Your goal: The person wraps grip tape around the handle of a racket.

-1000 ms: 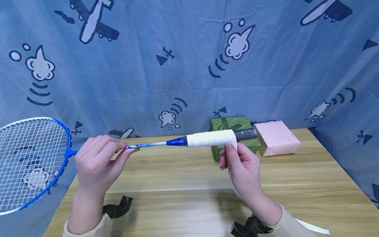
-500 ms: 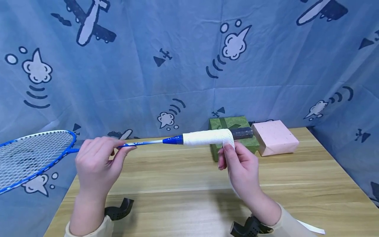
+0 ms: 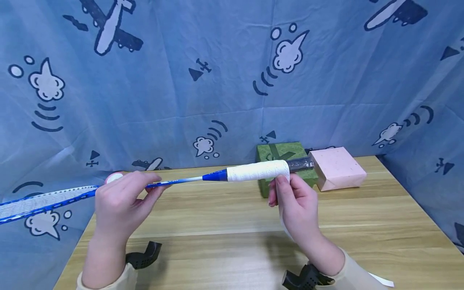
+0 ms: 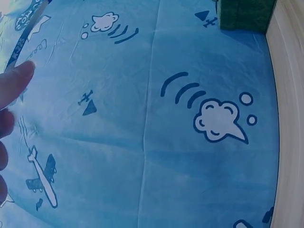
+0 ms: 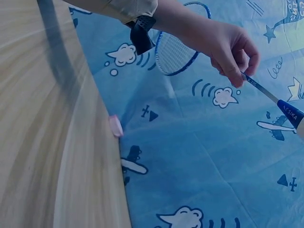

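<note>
Above the table (image 3: 217,217), the left hand (image 3: 125,199) pinches a racket's shaft (image 3: 185,180), the right hand (image 3: 298,201) white tape (image 3: 257,170) at its handle (image 3: 300,164).

A hand can pass over the table (image 3: 217,217), under the racket (image 3: 215,175), between the left hand (image 3: 123,199) and the right hand (image 3: 298,203). Behind the white handle (image 3: 255,170), the green box (image 3: 282,150) and the pink box (image 3: 339,169) stand in the way. The blue curtain (image 3: 224,92) blocks the far side.
</note>
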Motion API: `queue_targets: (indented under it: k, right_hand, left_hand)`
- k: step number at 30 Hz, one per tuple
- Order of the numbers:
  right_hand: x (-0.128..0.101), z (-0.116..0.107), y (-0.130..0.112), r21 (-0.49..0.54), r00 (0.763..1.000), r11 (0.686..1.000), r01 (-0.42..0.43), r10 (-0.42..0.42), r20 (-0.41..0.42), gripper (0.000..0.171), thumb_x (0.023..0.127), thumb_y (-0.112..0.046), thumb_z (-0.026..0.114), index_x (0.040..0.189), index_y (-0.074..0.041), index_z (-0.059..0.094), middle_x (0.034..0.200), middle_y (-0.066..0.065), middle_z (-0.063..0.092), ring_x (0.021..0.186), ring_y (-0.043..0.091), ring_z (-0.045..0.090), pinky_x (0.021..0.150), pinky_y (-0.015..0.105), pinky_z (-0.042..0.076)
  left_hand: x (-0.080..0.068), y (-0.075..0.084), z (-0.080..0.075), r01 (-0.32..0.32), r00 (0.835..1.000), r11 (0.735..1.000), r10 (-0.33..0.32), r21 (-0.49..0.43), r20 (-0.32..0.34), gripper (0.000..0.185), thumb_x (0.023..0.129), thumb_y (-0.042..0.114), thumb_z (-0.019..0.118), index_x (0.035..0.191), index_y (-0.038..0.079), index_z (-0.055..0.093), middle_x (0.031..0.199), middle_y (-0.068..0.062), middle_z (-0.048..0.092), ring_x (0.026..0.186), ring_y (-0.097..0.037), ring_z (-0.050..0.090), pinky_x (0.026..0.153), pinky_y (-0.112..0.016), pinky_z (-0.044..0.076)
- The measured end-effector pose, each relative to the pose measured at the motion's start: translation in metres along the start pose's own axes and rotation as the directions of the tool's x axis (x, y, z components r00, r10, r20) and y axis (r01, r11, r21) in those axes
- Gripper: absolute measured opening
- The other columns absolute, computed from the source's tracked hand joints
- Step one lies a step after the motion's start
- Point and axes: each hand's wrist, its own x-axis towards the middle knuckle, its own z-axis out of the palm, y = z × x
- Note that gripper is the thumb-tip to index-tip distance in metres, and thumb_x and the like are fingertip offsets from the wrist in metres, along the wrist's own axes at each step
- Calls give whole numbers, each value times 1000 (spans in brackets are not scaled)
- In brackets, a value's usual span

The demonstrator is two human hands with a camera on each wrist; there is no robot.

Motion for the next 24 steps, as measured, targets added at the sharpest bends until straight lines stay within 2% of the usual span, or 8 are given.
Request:
queue_targets:
  k: [5,8,12,15,20,24]
  right_hand:
    - [0,-1,-1,-29,1000,1000,0,0,-2,27,107,1,49,87,17,56,64,9,59,55,17,55,55,24,51]
    - [0,-2,-2,-58,1000,998,0,0,0,24,106,2,50,88,13,60,64,9,59,54,17,56,55,24,51]
    - [1,-2,-2,-66,1000,998,-6,6,-1,22,106,2,51,88,10,61,64,9,60,54,17,56,55,24,51]
    - [1,-2,-3,-59,1000,998,-15,14,-7,23,105,2,52,87,13,59,65,8,61,55,16,57,55,24,52]
    - [0,-1,-3,-69,999,997,-32,31,-24,26,105,2,52,82,14,55,65,7,62,54,15,57,55,24,52]
    - [1,1,-3,-37,999,999,-26,26,-19,26,105,2,51,84,15,54,65,7,60,55,16,56,55,24,51]
  left_hand:
    - [-1,-1,2,-16,1000,999,16,-37,-3,18,95,22,76,84,8,78,78,-4,75,55,-19,62,51,-32,46]
    - [-1,-1,3,-9,1000,1000,9,-18,-17,20,96,22,75,84,6,78,78,-7,75,61,-25,66,55,-39,47]
    - [2,1,4,4,999,1000,-3,14,-32,36,102,32,66,82,4,78,77,-8,74,65,-28,63,56,-39,39]
    - [2,2,5,11,999,1000,-10,20,-32,36,101,33,67,83,4,79,77,-8,73,66,-28,63,57,-38,37]
    - [2,2,5,20,999,999,-19,26,-29,36,102,33,67,85,3,78,76,-8,73,63,-27,61,56,-37,37]
    - [1,1,3,-2,1000,1000,2,28,3,38,103,34,64,83,4,75,71,-5,70,56,-21,58,53,-38,42]
